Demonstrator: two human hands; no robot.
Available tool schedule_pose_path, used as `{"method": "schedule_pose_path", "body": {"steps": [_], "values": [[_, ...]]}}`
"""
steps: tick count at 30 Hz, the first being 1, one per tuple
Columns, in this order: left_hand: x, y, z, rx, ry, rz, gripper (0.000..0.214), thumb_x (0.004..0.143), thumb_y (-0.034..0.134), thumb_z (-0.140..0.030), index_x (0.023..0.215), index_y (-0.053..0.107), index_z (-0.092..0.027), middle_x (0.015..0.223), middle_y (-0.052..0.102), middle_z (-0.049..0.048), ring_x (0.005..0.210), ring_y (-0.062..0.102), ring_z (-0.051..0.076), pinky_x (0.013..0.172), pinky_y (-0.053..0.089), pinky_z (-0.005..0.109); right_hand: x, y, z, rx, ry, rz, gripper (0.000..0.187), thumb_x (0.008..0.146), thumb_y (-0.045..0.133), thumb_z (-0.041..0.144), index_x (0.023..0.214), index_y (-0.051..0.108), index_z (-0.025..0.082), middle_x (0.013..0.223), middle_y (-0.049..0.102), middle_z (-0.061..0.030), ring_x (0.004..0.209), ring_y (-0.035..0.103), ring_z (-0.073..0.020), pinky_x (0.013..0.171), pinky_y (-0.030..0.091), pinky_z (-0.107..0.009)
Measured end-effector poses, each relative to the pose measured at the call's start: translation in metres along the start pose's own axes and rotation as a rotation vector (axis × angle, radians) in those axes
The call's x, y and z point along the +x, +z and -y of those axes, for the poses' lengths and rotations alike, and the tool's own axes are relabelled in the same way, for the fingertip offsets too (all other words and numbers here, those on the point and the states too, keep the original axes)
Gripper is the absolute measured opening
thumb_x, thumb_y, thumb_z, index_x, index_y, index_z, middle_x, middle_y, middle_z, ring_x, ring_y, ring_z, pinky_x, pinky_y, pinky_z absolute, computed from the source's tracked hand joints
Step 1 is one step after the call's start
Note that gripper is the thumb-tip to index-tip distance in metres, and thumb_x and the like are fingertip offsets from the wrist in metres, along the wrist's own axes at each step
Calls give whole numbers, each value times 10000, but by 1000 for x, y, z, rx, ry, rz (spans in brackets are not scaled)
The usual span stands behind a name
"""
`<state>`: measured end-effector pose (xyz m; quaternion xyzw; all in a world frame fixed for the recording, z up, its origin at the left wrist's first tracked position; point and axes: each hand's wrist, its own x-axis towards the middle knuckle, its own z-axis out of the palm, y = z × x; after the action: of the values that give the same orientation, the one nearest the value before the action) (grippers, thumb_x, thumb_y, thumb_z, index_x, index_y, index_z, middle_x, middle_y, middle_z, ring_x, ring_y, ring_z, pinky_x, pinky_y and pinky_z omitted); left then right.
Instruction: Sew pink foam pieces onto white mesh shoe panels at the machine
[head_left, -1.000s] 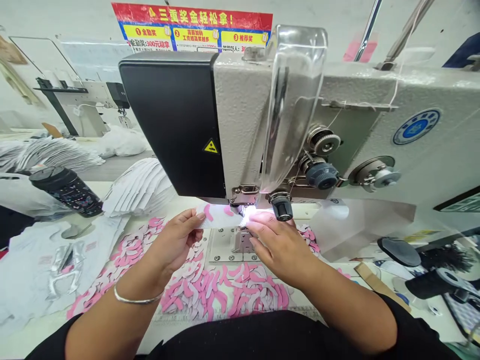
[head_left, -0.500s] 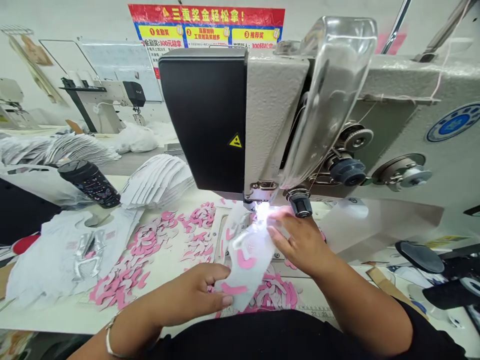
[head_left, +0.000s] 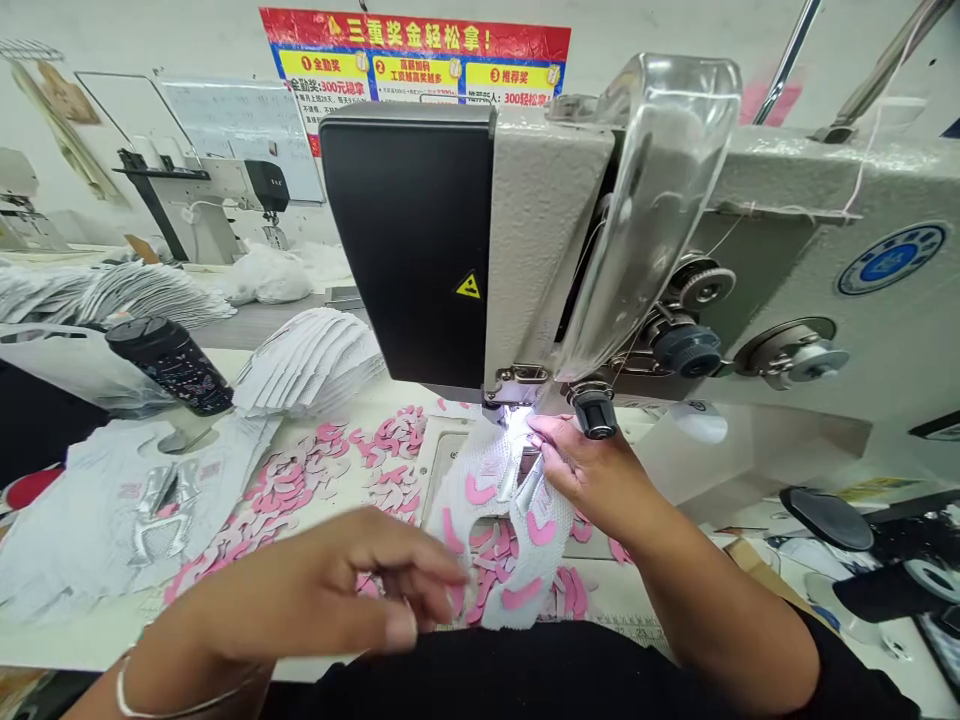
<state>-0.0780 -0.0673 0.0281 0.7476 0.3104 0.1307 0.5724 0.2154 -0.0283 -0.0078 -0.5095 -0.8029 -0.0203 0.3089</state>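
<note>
A white mesh shoe-upper piece (head_left: 491, 510) with pink curved patches lies under the presser foot (head_left: 517, 405) of the sewing machine (head_left: 540, 230), its two strips hanging toward me. My right hand (head_left: 600, 480) pinches the piece's top edge just right of the lit needle area. My left hand (head_left: 352, 590) hovers above the table edge, slightly blurred, fingers loosely curled and apart with nothing in them. Its fingertips are close to the piece's lower left strip. A silver bangle (head_left: 172, 695) is on my left wrist.
Loose pink cutouts (head_left: 300, 480) cover the table left of and below the needle plate. A fanned stack of white pieces (head_left: 315, 360) and a black bottle (head_left: 172, 365) stand at the left. Flat white pieces (head_left: 97, 520) lie at the near left. Another sewing machine (head_left: 210, 195) stands behind.
My left hand has let go of the white piece's lower end and risen toward me. The piece now hangs folded in two strips from the needle. My right hand stays by the presser foot.
</note>
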Motion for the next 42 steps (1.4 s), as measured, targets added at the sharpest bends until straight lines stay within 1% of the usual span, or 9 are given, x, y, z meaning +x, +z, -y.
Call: {"method": "schedule_pose_path", "body": {"steps": [3,4,10,17,20,25,29,34,42], "values": [[10,-8,13,-120,0,-676,240,848,656,-393,1032,692,-243,897,698,40,802,631,174,707,496,275,0,2,0,6,-20,-2,335,887,542,198,1202,644,254,1025,662,-82,948,600,-270,832,498,-425],[18,-6,19,-132,-43,-769,304,820,690,-409,1078,672,-249,981,689,43,878,624,184,748,494,280,0,2,0,2,-21,0,340,884,540,191,1201,644,252,1023,661,-83,934,601,-270,817,500,-425],[53,17,42,-262,-182,-428,375,790,682,-521,700,548,-183,596,465,-45,549,427,106,518,332,230,-1,1,-1,-18,-61,18,363,883,490,154,1203,644,233,1111,649,-104,1040,592,-286,899,493,-460],[33,18,48,-274,-132,-322,329,775,695,-489,767,601,-173,652,514,-34,591,451,102,558,363,235,-13,6,-11,-62,-104,-29,382,877,496,234,1232,623,292,1222,636,-61,1129,580,-304,930,485,-472],[5,-4,63,14,-238,-545,288,817,625,-459,864,675,-180,778,647,21,686,555,139,617,429,258,-15,12,-23,-57,-123,-57,352,906,468,309,1228,611,306,1256,629,-46,1110,610,-289,903,490,-446],[-70,-48,107,436,-605,-995,265,872,469,-355,859,661,-174,743,625,45,636,526,168,568,360,302,-14,17,-31,-33,-133,-49,349,869,506,322,1198,619,346,1205,659,-57,1106,620,-317,927,484,-488],[-98,-60,138,580,-724,-989,185,803,533,-285,860,675,-181,770,636,52,685,565,195,598,379,315,-13,14,-23,-10,-89,-57,352,858,517,239,1173,615,363,1161,671,-81,1125,621,-296,966,474,-456],[-84,-57,160,747,-739,-911,187,722,593,-198,873,704,-204,951,654,84,954,589,273,798,434,354,-12,16,-20,-7,-119,-94,333,867,521,269,1176,627,336,1170,666,-62,1095,633,-297,958,493,-477],[-68,-65,136,899,-619,-898,190,858,459,-245,846,642,-196,946,668,105,969,615,288,839,442,364,-11,12,-12,-2,-98,-53,359,892,502,240,1230,615,284,1233,630,-65,1134,591,-283,943,499,-455]]}}
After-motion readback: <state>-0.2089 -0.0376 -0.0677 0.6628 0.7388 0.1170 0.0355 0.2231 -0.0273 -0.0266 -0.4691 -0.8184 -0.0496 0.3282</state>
